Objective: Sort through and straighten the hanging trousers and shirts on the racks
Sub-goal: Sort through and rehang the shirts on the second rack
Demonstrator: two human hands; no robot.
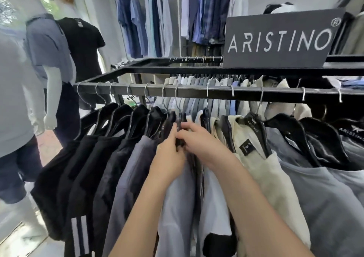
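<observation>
A black metal rack (197, 91) runs across the view, hung with garments on black hangers. Black and dark grey pieces (94, 158) hang at the left, a cream one (275, 178) and grey-blue ones (325, 197) at the right. Both hands meet at one black hanger (181, 119) in the middle. My left hand (169, 154) grips its left shoulder over a pale blue garment (177, 207). My right hand (199, 140) pinches the hanger's top from the right. The fingertips touch each other there.
A dark ARISTINO sign (279, 40) stands on the rack's top frame. Mannequins (49, 60) in blue and black shirts stand on the left beside the aisle floor (23, 237). More shirts (145, 20) hang on wall rails behind, and a second row of light garments (206, 81) hangs on the rack's far bar.
</observation>
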